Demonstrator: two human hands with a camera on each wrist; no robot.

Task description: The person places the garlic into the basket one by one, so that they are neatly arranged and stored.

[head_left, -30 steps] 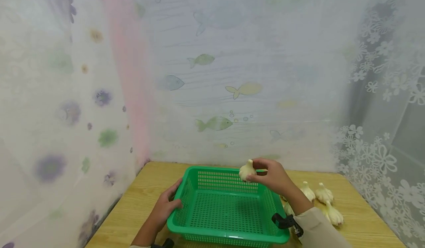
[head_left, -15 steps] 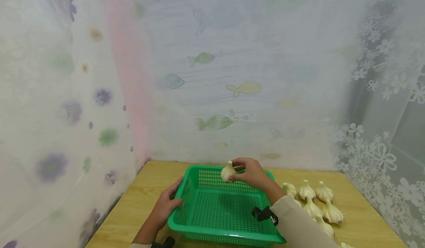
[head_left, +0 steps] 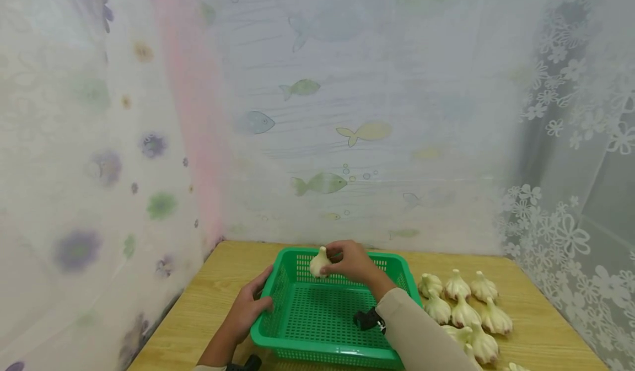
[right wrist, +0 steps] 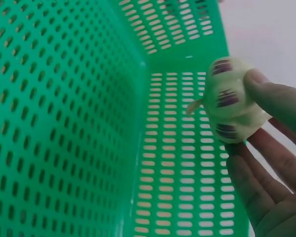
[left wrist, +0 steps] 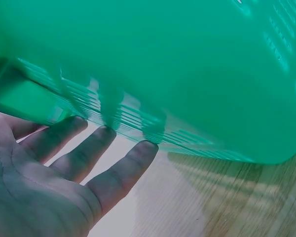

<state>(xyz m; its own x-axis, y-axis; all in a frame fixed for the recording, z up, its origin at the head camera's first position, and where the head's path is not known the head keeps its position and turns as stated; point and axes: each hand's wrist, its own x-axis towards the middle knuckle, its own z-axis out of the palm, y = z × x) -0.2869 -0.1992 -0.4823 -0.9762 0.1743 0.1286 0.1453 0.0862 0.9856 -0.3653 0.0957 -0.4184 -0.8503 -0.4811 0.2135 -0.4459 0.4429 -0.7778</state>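
My right hand [head_left: 352,262] pinches a garlic bulb [head_left: 319,263] between thumb and fingers, over the back part of a green plastic basket [head_left: 332,349]. In the right wrist view the bulb [right wrist: 234,101] shows purple streaks and a short root tuft, with the slotted basket wall behind it. At the basket's left side, my left hand [head_left: 244,307] holds the rim, thumb over the top and fingers outside. The left wrist view shows the fingertips of this hand [left wrist: 54,182] against the slotted outer wall. The visible basket floor holds nothing.
Several garlic bulbs [head_left: 464,311] lie in a group on the wooden table [head_left: 550,332], right of the basket. Another bulb [head_left: 516,366] is cut off at the bottom edge. Patterned curtains [head_left: 317,139] hang behind the table and at both sides.
My right hand has carried the garlic bulb left and slightly down, from the basket's back right corner to its back left part. The left hand and basket stay put.
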